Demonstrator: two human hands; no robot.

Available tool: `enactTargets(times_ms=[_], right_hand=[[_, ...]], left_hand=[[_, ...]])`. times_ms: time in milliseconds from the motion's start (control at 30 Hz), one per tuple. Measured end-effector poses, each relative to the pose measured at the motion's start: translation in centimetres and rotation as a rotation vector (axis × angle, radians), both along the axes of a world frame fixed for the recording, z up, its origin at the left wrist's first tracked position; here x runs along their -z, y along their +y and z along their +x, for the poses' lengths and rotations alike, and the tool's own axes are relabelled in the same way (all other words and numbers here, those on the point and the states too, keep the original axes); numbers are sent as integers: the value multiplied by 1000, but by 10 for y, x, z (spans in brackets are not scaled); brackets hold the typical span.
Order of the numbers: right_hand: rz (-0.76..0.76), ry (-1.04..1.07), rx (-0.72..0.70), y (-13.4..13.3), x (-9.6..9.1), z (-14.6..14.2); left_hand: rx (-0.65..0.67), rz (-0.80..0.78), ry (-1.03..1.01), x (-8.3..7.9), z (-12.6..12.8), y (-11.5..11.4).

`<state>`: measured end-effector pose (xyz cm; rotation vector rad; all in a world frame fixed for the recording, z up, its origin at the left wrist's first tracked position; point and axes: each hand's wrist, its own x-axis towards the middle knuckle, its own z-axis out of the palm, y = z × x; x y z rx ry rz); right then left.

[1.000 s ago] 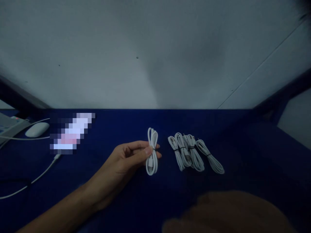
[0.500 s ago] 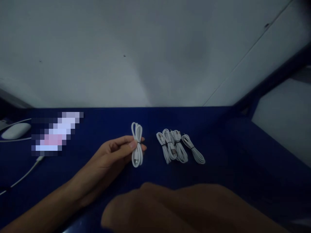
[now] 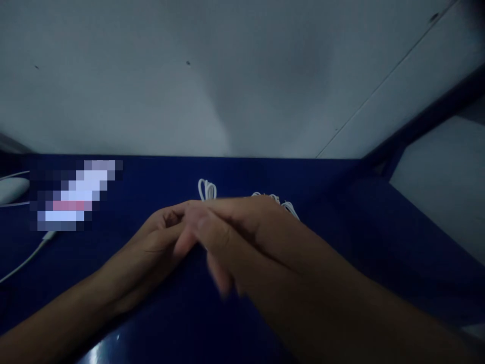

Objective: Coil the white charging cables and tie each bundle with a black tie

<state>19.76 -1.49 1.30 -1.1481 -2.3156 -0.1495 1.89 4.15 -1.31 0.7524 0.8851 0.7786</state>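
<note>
The left hand (image 3: 151, 247) rests over the middle of the dark blue table surface (image 3: 341, 212). Its fingers are drawn narrow against the thumb, apparently pinching a coiled white cable bundle (image 3: 207, 190). Only the bundle's top loop shows, standing upright toward the far edge of the surface. The right hand (image 3: 257, 237) lies across the left fingertips. It is blurred and its fingers are loosely extended; it cannot be determined whether they grip or merely touch the bundle. Just beside it, toward the right edge, a row of further white cable coils (image 3: 290, 208) lies on the surface, mostly hidden behind the right hand. Judged from this layout, those coils are set down and one bundle is in hand, not placed with the row. A white computer mouse (image 3: 10, 190) sits at the far left corner, and a loose white lead (image 3: 28, 257) runs along the left edge.
</note>
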Motion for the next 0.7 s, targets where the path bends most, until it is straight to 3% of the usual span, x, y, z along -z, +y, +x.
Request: enactTargets(times_ms=[100,200,367,700], right_hand=[[-49,142,50,37,1,12],[-41,113,6,57,15,15],[-16,129,-56,58,35,19],[72,146,-160,65,47,29]], left_hand=[[20,92,16,5,-2,-3],[-22,84,1,12,-5,0],[-50,75,13,13,-2,5],[46,82,89,7,-8,4]])
